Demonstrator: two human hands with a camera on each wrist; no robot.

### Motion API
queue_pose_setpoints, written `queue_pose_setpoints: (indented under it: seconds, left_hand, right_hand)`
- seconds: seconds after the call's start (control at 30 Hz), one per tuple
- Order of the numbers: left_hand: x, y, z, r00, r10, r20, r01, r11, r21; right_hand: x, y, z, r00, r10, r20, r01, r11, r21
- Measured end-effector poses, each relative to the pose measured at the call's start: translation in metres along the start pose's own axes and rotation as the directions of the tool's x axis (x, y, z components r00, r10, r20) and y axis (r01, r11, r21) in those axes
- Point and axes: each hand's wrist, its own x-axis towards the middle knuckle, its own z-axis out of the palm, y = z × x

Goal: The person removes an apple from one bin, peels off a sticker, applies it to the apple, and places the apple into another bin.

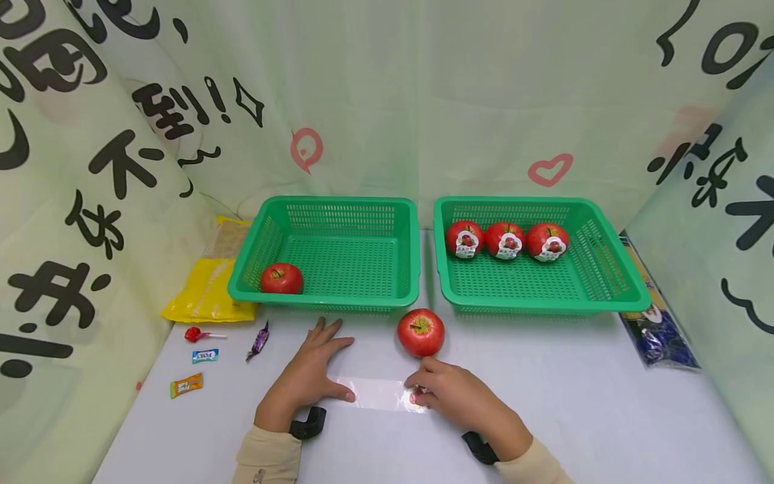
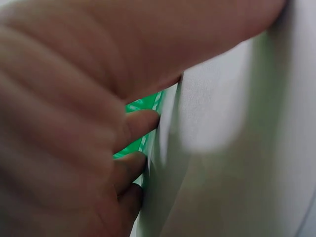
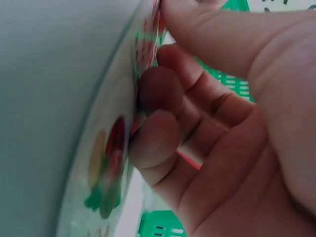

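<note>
A clear strip of backing (image 1: pixel 379 395) lies flat on the white table, with a round printed sticker (image 1: pixel 414 398) at its right end. My left hand (image 1: pixel 307 375) rests with fingers spread and its thumb on the strip's left end. With curled fingers, my right hand (image 1: pixel 464 398) pinches the edge of the sticker. The right wrist view shows its fingertips (image 3: pixel 157 138) right at the printed strip. Just beyond the right hand sits a red apple (image 1: pixel 421 334) with its stem up and no label on the side that shows.
One apple (image 1: pixel 281 278) lies in the left green basket (image 1: pixel 347 302). Three apples with stickers (image 1: pixel 506 240) stand in the right basket (image 1: pixel 544 306). Wrapped candies (image 1: pixel 186 385) and a lollipop (image 1: pixel 192 334) lie at left, near a yellow bag (image 1: pixel 208 292). A blue packet (image 1: pixel 659 329) lies far right.
</note>
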Motion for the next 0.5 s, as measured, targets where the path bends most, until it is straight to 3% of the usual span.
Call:
queue_pose_setpoints:
  seconds: [0.3, 0.5]
  left_hand:
    - [0.0006, -0.0029, 0.001, 1.0, -0.007, 0.015, 0.007, 1.0, -0.014]
    - [0.0007, -0.0043, 0.0023, 1.0, 0.003, 0.015, -0.002, 1.0, -0.024]
  right_hand:
    - [0.0012, -0.0076, 0.0075, 1.0, 0.018, -0.001, -0.018, 0.994, -0.106]
    - [0.0005, -0.009, 0.0074, 1.0, 0.023, 0.0, -0.023, 0.995, -0.098]
